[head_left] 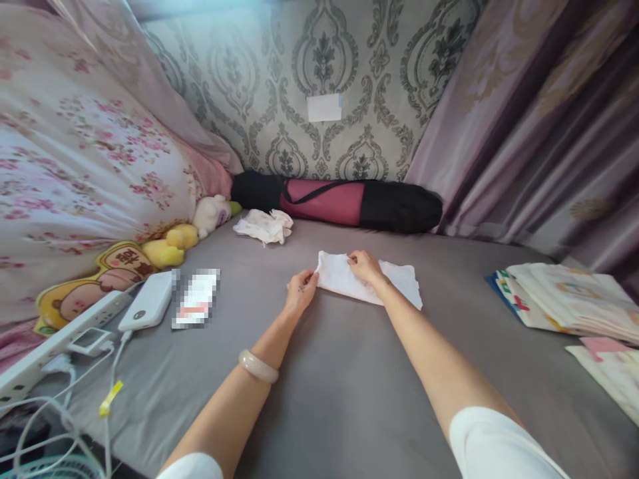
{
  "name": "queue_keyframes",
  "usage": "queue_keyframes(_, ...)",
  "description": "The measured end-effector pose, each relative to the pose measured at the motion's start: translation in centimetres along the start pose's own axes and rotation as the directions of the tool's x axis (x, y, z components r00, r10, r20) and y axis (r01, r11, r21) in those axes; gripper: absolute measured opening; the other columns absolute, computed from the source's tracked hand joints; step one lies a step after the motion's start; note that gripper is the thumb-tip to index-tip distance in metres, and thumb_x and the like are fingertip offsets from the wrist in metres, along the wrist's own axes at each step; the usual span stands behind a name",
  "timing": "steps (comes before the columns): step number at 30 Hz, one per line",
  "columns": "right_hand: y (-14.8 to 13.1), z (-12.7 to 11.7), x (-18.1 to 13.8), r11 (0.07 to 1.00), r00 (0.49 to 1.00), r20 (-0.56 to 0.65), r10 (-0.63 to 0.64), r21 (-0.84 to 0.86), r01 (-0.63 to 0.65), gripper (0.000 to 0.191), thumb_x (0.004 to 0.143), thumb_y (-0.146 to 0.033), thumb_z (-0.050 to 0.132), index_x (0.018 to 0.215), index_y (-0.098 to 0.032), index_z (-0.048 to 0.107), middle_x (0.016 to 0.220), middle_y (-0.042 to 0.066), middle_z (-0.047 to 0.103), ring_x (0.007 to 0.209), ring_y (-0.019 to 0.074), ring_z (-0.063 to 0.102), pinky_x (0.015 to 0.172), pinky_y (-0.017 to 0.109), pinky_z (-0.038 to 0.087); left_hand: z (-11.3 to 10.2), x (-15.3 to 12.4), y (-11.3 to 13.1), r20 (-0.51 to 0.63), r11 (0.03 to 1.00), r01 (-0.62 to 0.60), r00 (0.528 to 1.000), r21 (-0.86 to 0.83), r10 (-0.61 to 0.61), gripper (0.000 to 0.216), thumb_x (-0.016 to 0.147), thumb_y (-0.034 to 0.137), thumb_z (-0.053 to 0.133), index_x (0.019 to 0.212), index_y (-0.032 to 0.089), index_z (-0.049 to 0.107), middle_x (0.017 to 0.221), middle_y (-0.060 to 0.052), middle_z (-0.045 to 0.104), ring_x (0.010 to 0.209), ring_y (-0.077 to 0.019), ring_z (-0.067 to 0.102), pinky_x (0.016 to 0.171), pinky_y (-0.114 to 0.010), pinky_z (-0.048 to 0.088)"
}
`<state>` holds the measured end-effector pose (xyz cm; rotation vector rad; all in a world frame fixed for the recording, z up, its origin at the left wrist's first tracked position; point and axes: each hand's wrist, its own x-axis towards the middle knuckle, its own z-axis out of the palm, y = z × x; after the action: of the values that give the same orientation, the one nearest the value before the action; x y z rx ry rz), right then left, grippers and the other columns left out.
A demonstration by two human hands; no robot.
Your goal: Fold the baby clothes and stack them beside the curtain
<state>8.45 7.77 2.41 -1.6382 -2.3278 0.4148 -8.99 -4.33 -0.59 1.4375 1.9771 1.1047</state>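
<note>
A white cloth (335, 274), folded into a long flat piece, lies crosswise on the grey bed sheet (319, 372). My left hand (301, 290) pinches its left end near the front corner. My right hand (365, 267) reaches over the middle of the cloth, with thumb and fingers closed on it close to the far edge. My right wrist and forearm cover part of the cloth. Behind my left hand, a crumpled pale cloth (264, 227) sits apart from both hands.
A black and maroon long bag (324, 201) lies along the patterned wall. Folded cloths (574, 296) are stacked at right. On the left are a phone (197, 298), a white power bank (148, 303), a power strip (64, 346), cables, and plush toys (170, 246).
</note>
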Motion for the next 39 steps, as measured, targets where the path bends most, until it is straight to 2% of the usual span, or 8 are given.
queue_keyframes(7, -0.2, 0.9, -0.8, 1.000, 0.983, -0.183, 0.023, 0.023, -0.019, 0.029, 0.095, -0.026, 0.041, 0.114, -0.020, 0.061, 0.115, 0.011, 0.066, 0.104, 0.0244, 0.061, 0.087, 0.034, 0.045, -0.4, -0.2, 0.8, 0.009, 0.982, 0.012, 1.000, 0.189, -0.013, 0.032, 0.092, 0.031, 0.044, 0.110, 0.017, 0.067, 0.100, -0.009, 0.072, 0.096, -0.0237, 0.063, 0.088, -0.035, 0.044)
queue_keyframes(14, 0.5, 0.0, -2.6, 0.999, 0.993, -0.119, 0.004, 0.039, 0.000, 0.045, 0.095, -0.019, 0.032, 0.138, -0.016, 0.048, 0.128, 0.011, 0.062, 0.116, 0.0244, 0.057, 0.097, 0.035, 0.042, -0.9, 0.2, 0.4, -0.052, 0.969, 0.056, 0.998, 0.242, -0.045, 0.036, 0.090, 0.030, 0.049, 0.121, 0.012, 0.057, 0.104, -0.012, 0.067, 0.097, -0.0225, 0.062, 0.087, -0.035, 0.045)
queue_keyframes(16, 0.8, -0.5, -3.8, 1.000, 0.988, -0.157, -0.009, 0.000, 0.009, 0.048, 0.094, -0.015, 0.029, 0.138, -0.015, 0.048, 0.129, 0.012, 0.061, 0.119, 0.0250, 0.055, 0.100, 0.036, 0.041, -0.8, 0.6, 1.3, -0.069, 0.949, -0.041, 0.996, 0.311, 0.065, 0.033, 0.092, 0.028, 0.044, 0.119, 0.013, 0.059, 0.111, -0.014, 0.065, 0.101, -0.0227, 0.061, 0.089, -0.035, 0.045)
queue_keyframes(18, 0.8, -0.5, -4.9, 0.996, 0.983, -0.169, -0.071, -0.068, 0.060, 0.048, 0.093, -0.014, 0.027, 0.136, -0.012, 0.050, 0.131, 0.015, 0.059, 0.122, 0.0260, 0.052, 0.103, 0.037, 0.038, 0.1, 1.1, 2.8, 0.041, 0.888, -0.256, 0.965, 0.382, 0.260, 0.031, 0.093, 0.022, 0.041, 0.115, 0.015, 0.061, 0.115, -0.013, 0.063, 0.106, -0.0226, 0.059, 0.093, -0.035, 0.044)
queue_keyframes(22, 0.2, 0.7, -6.2, 0.969, 0.974, -0.091, -0.208, -0.158, 0.192, 0.048, 0.096, -0.023, 0.028, 0.139, -0.012, 0.047, 0.144, 0.016, 0.048, 0.137, 0.0294, 0.036, 0.113, 0.047, 0.025, 3.1, 2.5, 5.6, 0.333, 0.702, -0.575, 0.817, 0.421, 0.470, 0.034, 0.090, 0.014, 0.040, 0.118, 0.015, 0.060, 0.128, -0.014, 0.059, 0.126, -0.0244, 0.048, 0.107, -0.039, 0.034)
queue_keyframes(27, 0.5, 2.1, -6.2, 0.964, 0.976, -0.027, -0.217, -0.161, 0.210, 0.054, 0.098, -0.030, 0.022, 0.145, -0.011, 0.039, 0.151, 0.014, 0.038, 0.143, 0.0277, 0.027, 0.116, 0.050, 0.016, 5.2, 3.9, 4.8, 0.366, 0.656, -0.554, 0.832, 0.512, 0.417, 0.042, 0.096, 0.025, 0.036, 0.133, 0.015, 0.052, 0.141, -0.017, 0.049, 0.137, -0.0287, 0.037, 0.114, -0.050, 0.022)
queue_keyframes(35, 2.7, 1.1, -6.4, 0.955, 0.958, 0.076, -0.275, -0.097, 0.282, 0.062, 0.099, -0.042, 0.015, 0.151, -0.010, 0.029, 0.158, 0.011, 0.023, 0.146, 0.0214, 0.017, 0.119, 0.041, 0.011, 4.3, 3.8, 3.7, 0.409, 0.722, -0.434, 0.884, 0.539, 0.226, 0.055, 0.099, 0.046, 0.022, 0.149, 0.026, 0.033, 0.156, -0.009, 0.030, 0.146, -0.0344, 0.018, 0.111, -0.067, 0.009)
queue_keyframes(39, 5.0, 0.3, -6.8, 0.969, 0.979, 0.046, -0.197, -0.143, 0.202, 0.066, 0.099, -0.043, 0.016, 0.150, -0.003, 0.026, 0.158, 0.016, 0.021, 0.147, 0.0234, 0.015, 0.119, 0.040, 0.011, 4.4, 4.2, 3.5, 0.421, 0.728, -0.424, 0.884, 0.539, 0.203, 0.058, 0.098, 0.049, 0.022, 0.150, 0.025, 0.029, 0.157, -0.009, 0.027, 0.146, -0.0333, 0.016, 0.113, -0.062, 0.013)
